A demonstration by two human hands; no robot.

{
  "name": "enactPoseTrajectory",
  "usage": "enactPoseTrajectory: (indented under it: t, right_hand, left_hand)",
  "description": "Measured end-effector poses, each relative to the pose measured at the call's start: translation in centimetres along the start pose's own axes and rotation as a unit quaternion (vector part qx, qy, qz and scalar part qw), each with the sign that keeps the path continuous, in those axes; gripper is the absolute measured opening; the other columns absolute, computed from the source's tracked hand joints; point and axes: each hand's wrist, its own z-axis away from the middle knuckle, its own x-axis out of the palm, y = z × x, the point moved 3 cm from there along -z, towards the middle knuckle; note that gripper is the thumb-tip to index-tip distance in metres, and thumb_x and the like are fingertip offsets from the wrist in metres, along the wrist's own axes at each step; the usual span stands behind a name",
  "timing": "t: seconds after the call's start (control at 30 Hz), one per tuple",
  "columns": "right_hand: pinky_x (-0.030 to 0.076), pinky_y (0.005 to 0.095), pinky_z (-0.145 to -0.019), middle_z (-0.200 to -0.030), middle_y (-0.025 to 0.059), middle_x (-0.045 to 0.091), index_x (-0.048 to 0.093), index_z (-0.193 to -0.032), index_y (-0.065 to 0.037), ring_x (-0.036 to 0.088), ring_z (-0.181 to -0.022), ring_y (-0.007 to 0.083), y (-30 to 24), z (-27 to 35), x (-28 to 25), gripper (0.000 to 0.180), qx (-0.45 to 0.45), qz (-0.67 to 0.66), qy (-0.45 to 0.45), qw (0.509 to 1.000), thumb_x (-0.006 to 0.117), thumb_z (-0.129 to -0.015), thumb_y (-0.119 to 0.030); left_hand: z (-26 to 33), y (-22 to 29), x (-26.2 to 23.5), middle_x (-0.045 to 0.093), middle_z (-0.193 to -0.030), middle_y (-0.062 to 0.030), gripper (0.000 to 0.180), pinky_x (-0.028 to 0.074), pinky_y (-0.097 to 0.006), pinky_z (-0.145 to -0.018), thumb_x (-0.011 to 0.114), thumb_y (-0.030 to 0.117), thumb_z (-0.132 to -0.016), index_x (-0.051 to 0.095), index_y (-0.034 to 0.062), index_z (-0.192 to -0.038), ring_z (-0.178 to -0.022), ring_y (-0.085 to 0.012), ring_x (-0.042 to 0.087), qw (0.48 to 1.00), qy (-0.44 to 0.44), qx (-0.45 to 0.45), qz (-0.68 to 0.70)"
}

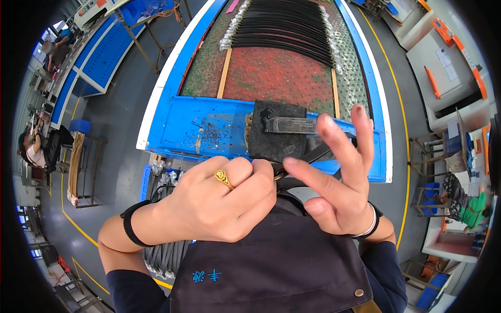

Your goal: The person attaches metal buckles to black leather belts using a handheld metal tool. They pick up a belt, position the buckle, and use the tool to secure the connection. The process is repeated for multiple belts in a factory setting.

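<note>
Hanging nearest is a dark apron (282, 261); just past it, the left hand (227, 201), its grip narrow, pinches a dark strip (319, 152), mostly hidden there, while the right hand (342, 185) hovers close by, its grip wide. Beyond, a black pad (279, 150) bearing a greyish bar (295, 125) lies on the blue surface (175, 122). Farther off, black tubes (282, 31) lie across two wooden slats (224, 73).

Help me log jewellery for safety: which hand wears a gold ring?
The left hand: a gold ring sits on one finger, while the right hand shows no ring.
</note>
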Motion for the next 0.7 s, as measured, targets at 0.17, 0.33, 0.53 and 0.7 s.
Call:
enactPoseTrajectory:
  t: [0.17, 0.33, 0.53, 0.7]
  right_hand:
    - [0.015, 0.0460, -0.107, -0.134, 0.0225, 0.041, 0.065, -0.107, -0.005, 0.024, -0.132, 0.0387, 3.0, 0.3, -1.5, 0.045, 0.103, -0.031, 0.072, 0.992, 0.038, -0.093, -0.038]
    - [0.016, 0.0466, -0.107, -0.135, 0.0152, 0.042, 0.061, -0.112, -0.004, 0.028, -0.132, 0.0337, 10.0, 6.9, 1.3, 0.034, 0.262, -0.005, 0.136, 0.956, 0.041, -0.093, -0.024]
    - [0.012, 0.0584, -0.105, -0.139, 0.0118, 0.038, 0.063, -0.104, -0.008, 0.022, -0.134, 0.0355, 14.1, 20.4, 13.5, 0.026, 0.325, 0.173, -0.152, 0.917, 0.056, -0.083, -0.021]
    - [0.011, 0.0602, -0.104, -0.139, 0.0113, 0.037, 0.068, -0.090, -0.008, 0.021, -0.133, 0.0372, 14.5, 19.3, 11.8, 0.020, 0.352, 0.141, -0.199, 0.904, 0.058, -0.083, -0.023]
  left_hand:
    - [0.4, -0.3, -0.3, 0.057, -0.082, -0.0088, 0.025, 0.040, -0.025, -0.047, 0.065, 0.008, -0.050, 0.063, 0.0025, -0.074, -0.057, -0.0156, 0.048, 1.000, -0.011, -0.006, 0.020]
    - [1.2, -2.5, -1.3, 0.057, -0.077, -0.0067, 0.022, 0.039, -0.027, -0.046, 0.061, 0.004, -0.048, 0.062, 0.0035, -0.070, -0.054, -0.0184, 0.048, 0.994, -0.020, -0.065, 0.085]
    - [0.9, -4.1, -2.0, 0.057, -0.075, -0.0052, 0.023, 0.039, -0.028, -0.047, 0.058, 0.001, -0.046, 0.061, 0.0056, -0.068, -0.054, -0.0196, 0.049, 0.973, -0.045, -0.135, 0.185]
    - [0.3, -4.5, -1.8, 0.057, -0.072, -0.0055, 0.021, 0.039, -0.029, -0.047, 0.057, 0.001, -0.047, 0.061, 0.0056, -0.066, -0.055, -0.0202, 0.050, 0.958, -0.062, -0.155, 0.235]
